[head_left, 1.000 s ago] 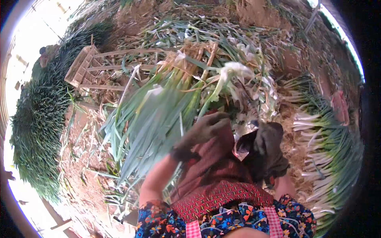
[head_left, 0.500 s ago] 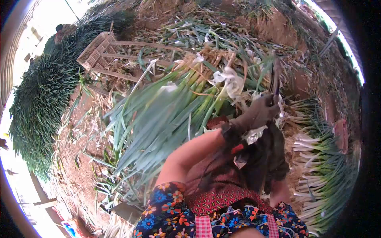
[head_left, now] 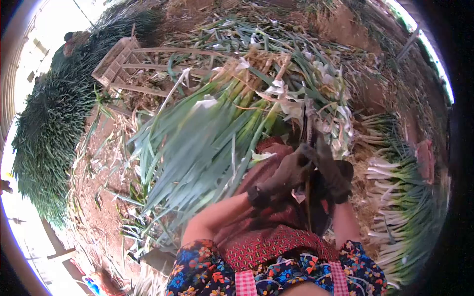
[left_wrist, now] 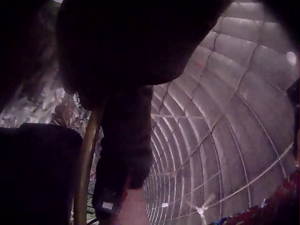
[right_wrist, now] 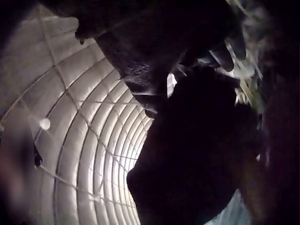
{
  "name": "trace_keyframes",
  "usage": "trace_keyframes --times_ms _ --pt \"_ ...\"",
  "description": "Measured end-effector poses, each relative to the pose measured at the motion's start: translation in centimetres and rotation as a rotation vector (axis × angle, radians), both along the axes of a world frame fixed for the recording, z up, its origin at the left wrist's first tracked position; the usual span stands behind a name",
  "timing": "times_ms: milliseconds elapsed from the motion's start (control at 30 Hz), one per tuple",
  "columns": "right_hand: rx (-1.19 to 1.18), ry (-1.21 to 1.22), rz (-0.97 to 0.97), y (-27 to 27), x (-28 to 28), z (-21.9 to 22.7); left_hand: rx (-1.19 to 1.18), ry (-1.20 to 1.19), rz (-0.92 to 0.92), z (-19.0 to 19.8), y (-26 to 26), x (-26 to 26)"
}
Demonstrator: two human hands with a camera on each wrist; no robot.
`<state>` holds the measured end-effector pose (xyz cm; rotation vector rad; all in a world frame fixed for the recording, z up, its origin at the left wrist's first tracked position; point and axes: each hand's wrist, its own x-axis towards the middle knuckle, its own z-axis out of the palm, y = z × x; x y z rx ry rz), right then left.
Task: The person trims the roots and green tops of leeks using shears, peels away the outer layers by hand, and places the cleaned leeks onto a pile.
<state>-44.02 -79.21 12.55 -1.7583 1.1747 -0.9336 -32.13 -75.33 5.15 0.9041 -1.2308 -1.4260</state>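
Both hands wear dark gloves and meet at a long, thin dark strip (head_left: 305, 121) over the lap in the head view. The left hand (head_left: 286, 172) grips this strip from the left side. Against its other side, the right hand (head_left: 332, 173) holds it with fingers pointing up and away from the body. Below the hands, a narrow tan length (head_left: 308, 207) runs toward the apron. The left wrist view shows a brownish rod (left_wrist: 88, 168) beside dark glove shapes. In the right wrist view, gloves (right_wrist: 187, 140) fill much of the picture and the grip is too dark to read.
A large bundle of leeks (head_left: 197, 143) lies left of the hands, roots away. A wooden frame (head_left: 116, 61) stands behind it. Trimmed leeks (head_left: 390, 197) lie in a row at right. A dark green pile (head_left: 49, 133) fills the far left, with loose leaves behind.
The left hand moved right to the strip, then came back down and left with it. The right hand rose beside it. The strip's top has shifted left.
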Motion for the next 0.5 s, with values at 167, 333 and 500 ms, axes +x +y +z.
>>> trace_keyframes --times_ms 167,333,500 --pt "0.715 -0.619 -0.027 -2.0 -1.6 -8.6 -0.007 0.062 0.041 2.4 0.6 1.2" --pt "0.611 -0.611 0.103 -3.7 1.9 -4.7 0.003 0.113 -0.016 4.3 -0.1 3.7" --pt "0.084 0.157 0.182 -5.7 3.2 -3.3 0.076 -0.56 0.068 -0.9 -4.5 11.4"
